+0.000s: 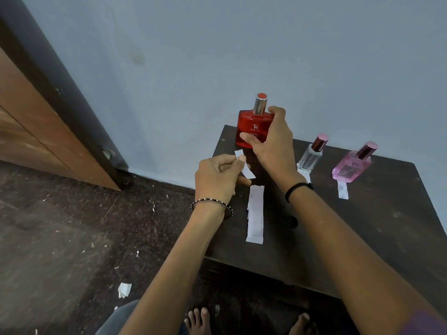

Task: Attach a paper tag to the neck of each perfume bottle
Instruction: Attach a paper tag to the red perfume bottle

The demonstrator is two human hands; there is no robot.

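Observation:
A red perfume bottle (250, 124) with a silver cap stands at the far left corner of the dark table (362, 233). My right hand (271, 139) grips its body from the right side. Just in front of it, my left hand (219, 177) pinches a white paper tag (245, 166) between thumb and fingers. A clear bottle (310, 157) and a pink bottle (353, 164), both with maroon caps, stand to the right, each with a white tag (343, 191) lying at its base.
A small stack of white paper strips (255, 213) lies in the middle of the table. A blue wall rises right behind the bottles. Paper scraps (124, 289) litter the dark floor at left, beside a wooden door (36, 131).

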